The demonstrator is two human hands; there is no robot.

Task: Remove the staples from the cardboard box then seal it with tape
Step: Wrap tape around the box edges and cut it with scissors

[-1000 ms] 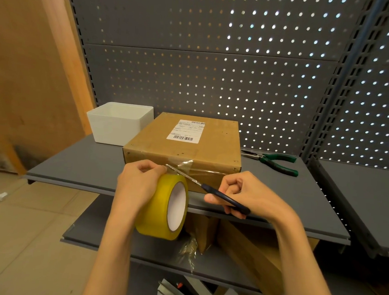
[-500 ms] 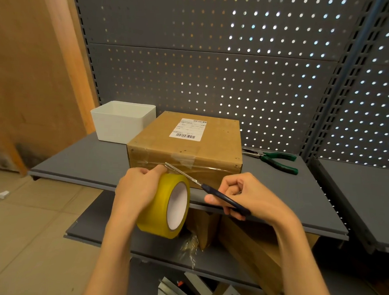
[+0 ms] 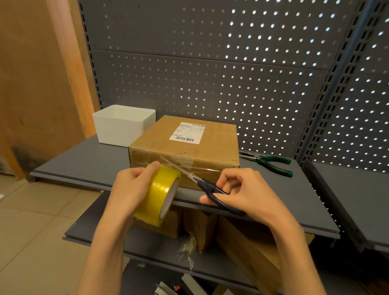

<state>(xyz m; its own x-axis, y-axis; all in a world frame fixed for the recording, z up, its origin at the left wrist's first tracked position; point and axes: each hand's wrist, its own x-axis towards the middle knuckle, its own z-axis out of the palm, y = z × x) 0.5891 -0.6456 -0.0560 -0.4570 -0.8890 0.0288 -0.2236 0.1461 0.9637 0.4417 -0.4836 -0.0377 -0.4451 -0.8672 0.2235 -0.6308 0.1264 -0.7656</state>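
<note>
A closed cardboard box (image 3: 186, 151) with a white shipping label sits on the grey shelf (image 3: 85, 161). Clear tape runs along its front top edge and stretches to a yellow tape roll (image 3: 161, 193), which my left hand (image 3: 134, 187) grips in front of the box. My right hand (image 3: 245, 193) holds dark-handled scissors (image 3: 211, 190). Their blades point left, up to the strip of tape between roll and box.
A white open bin (image 3: 122, 125) stands left of the box at the back. Green-handled pliers (image 3: 272, 163) lie on the shelf to the right. Pegboard backs the shelf. Cardboard pieces and crumpled tape lie on the lower shelf (image 3: 151, 249).
Both hands have stayed at the box front, the roll and scissors almost unmoved. The view has shifted slightly.
</note>
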